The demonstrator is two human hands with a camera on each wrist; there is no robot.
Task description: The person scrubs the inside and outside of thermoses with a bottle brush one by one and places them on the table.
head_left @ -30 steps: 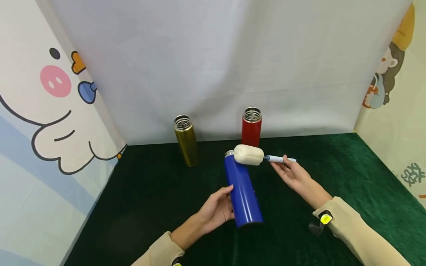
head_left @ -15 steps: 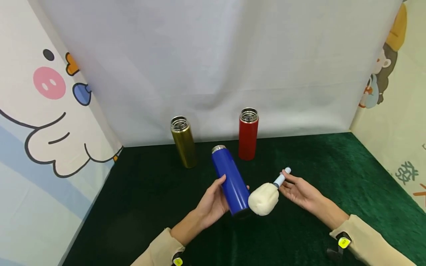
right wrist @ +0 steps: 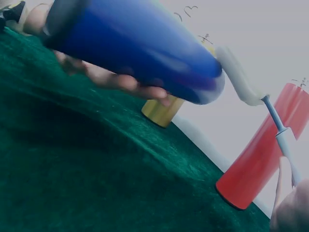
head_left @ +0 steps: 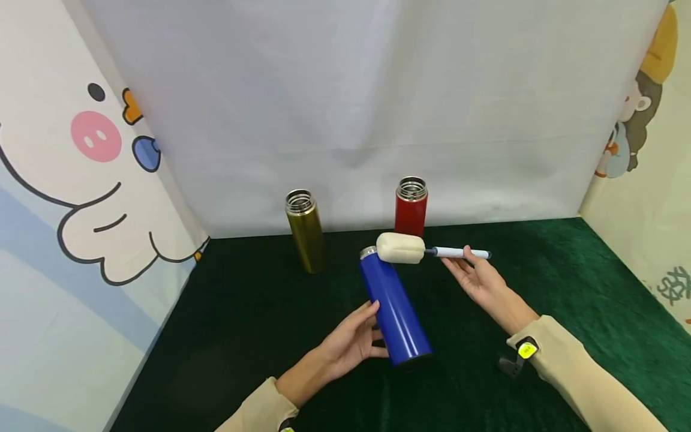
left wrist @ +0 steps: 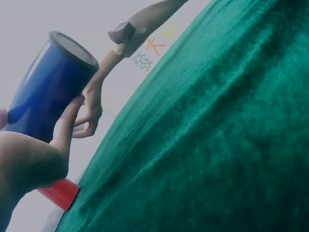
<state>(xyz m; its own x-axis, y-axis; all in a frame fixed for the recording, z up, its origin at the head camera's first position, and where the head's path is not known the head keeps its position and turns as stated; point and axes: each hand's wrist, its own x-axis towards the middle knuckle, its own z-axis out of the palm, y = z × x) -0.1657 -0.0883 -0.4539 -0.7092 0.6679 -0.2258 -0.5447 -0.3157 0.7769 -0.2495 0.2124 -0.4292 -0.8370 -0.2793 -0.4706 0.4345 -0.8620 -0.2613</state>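
My left hand (head_left: 345, 347) grips a blue metal bottle (head_left: 396, 315) low on its body. The bottle leans, its silver mouth tilted away and to the left. In the left wrist view, fingers (left wrist: 67, 125) curl round the bottle near its dark base. My right hand (head_left: 483, 287) pinches the white handle of a bottle sponge brush (head_left: 400, 248). The cream sponge head lies across the side of the blue bottle's upper end, seemingly touching it. The right wrist view shows the sponge (right wrist: 236, 77) outside the bottle, at its upper end.
A gold bottle (head_left: 306, 240) and a red bottle (head_left: 411, 216) stand uncapped at the back of the dark green cloth (head_left: 259, 336). The brush partly covers the red one. Behind them hangs a white sheet (head_left: 259, 120); printed cartoon panels flank both sides.
Half a second ago the sponge was down at the blue bottle's base; now it is up near the mouth, where it was a second ago. The left hand keeps its grip, the bottle shifting slightly.
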